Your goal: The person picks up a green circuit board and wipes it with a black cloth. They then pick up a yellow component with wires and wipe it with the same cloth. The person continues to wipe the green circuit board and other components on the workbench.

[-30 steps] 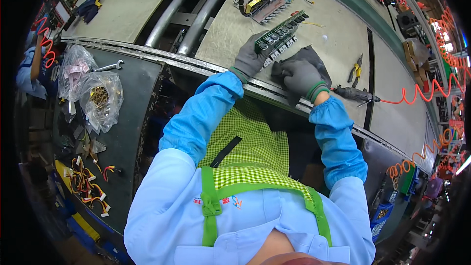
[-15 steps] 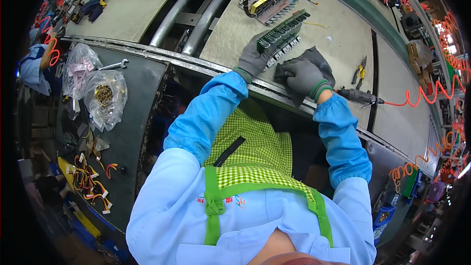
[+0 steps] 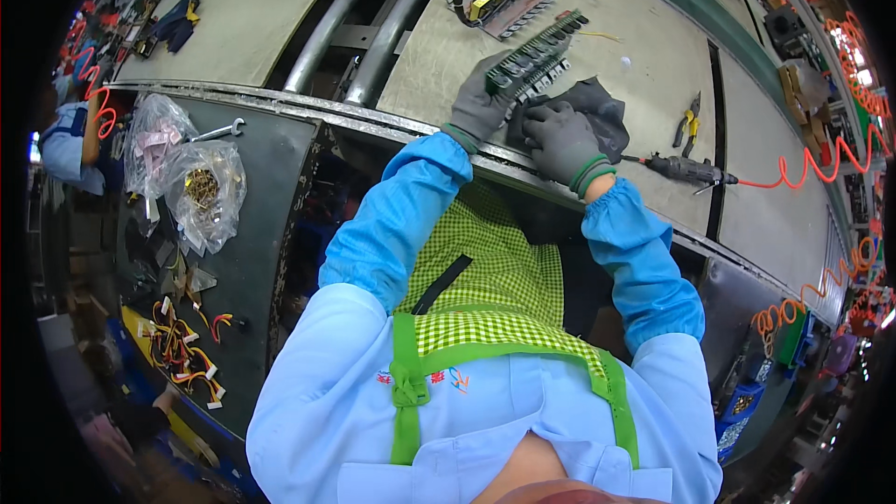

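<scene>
Head: left grip [image 3: 481,98] pinches board [image 3: 534,61], long axis toward upper right; right grip [image 3: 563,143] unclear.

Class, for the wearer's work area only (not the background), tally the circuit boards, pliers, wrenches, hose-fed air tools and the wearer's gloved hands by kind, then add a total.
Circuit boards: 2 (the held green board, the yellow-topped board)
Pliers: 1
Wrench: 1
Air tool: 1
Gloved hands: 2 (left hand, right hand)
Total: 7

Gloves [image 3: 563,142] grey, green-cuffed; sleeves [image 3: 399,210] blue; apron [image 3: 490,266] green-checked; circuit board [image 3: 532,56] green; cloth [image 3: 607,117] black
</scene>
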`<action>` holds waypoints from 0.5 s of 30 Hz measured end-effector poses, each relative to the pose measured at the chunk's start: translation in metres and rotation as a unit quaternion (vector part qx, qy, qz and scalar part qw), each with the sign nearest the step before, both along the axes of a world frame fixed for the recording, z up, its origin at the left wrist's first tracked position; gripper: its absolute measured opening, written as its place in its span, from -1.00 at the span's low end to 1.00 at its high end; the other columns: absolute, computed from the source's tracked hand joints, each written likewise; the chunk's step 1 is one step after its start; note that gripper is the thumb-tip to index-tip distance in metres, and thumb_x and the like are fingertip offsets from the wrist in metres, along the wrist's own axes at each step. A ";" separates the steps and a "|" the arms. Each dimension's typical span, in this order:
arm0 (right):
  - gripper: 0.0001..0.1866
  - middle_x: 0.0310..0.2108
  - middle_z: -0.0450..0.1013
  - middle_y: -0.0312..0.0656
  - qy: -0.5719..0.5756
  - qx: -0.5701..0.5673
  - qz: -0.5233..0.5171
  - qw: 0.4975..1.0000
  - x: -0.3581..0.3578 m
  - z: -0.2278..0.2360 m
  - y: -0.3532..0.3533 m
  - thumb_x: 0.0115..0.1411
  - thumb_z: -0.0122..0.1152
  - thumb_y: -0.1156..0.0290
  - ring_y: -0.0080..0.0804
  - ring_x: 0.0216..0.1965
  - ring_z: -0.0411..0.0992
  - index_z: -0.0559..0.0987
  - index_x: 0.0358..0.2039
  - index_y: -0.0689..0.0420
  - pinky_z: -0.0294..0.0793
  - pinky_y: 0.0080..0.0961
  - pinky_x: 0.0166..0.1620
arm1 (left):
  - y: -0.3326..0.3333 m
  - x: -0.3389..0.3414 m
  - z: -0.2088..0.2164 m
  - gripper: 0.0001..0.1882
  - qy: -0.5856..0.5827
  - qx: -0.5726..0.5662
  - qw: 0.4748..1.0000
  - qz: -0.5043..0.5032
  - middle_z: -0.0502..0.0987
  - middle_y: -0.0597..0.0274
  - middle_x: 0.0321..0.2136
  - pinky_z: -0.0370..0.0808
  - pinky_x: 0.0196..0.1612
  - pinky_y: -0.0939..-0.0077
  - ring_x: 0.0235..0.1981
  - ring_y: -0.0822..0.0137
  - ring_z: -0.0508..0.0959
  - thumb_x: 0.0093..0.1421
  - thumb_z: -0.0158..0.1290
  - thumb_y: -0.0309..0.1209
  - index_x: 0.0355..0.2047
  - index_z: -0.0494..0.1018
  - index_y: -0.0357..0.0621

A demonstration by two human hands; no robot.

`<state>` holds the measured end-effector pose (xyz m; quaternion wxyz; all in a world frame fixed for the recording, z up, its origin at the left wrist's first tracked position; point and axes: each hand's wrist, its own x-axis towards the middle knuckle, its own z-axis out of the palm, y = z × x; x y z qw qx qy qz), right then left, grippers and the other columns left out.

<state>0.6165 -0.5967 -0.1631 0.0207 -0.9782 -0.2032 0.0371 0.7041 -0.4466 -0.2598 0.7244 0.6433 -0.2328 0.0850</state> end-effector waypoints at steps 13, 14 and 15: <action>-0.63 0.01 0.44 -0.26 -0.076 0.088 -0.032 0.993 -0.007 -0.023 0.022 -0.02 0.18 0.28 -0.09 -0.04 0.35 0.59 -0.13 0.00 0.41 -0.19 -0.06 | 0.003 -0.010 0.010 -0.53 -0.105 0.076 0.991 0.028 0.46 0.03 -0.07 0.45 0.01 0.41 -0.04 0.22 0.49 0.26 0.07 -0.24 0.08 0.33 -0.26; -0.62 0.02 0.44 -0.27 -0.056 0.086 -0.020 0.995 -0.003 -0.018 0.018 -0.02 0.18 0.28 -0.11 -0.04 0.35 0.59 -0.13 -0.01 0.41 -0.21 -0.06 | 0.002 -0.003 0.007 -0.54 -0.090 0.061 0.994 0.029 0.49 0.11 -0.10 0.45 -0.01 0.44 -0.07 0.32 0.49 0.27 0.08 -0.25 0.07 0.33 -0.27; -0.63 0.01 0.45 -0.27 -0.048 0.082 -0.010 0.995 -0.005 -0.017 0.016 -0.02 0.18 0.29 -0.11 -0.03 0.35 0.59 -0.13 -0.01 0.41 -0.21 -0.06 | 0.001 0.002 0.003 -0.56 -0.075 0.046 0.996 0.029 0.52 0.18 -0.12 0.46 -0.02 0.48 -0.10 0.41 0.49 0.28 0.08 -0.26 0.06 0.33 -0.27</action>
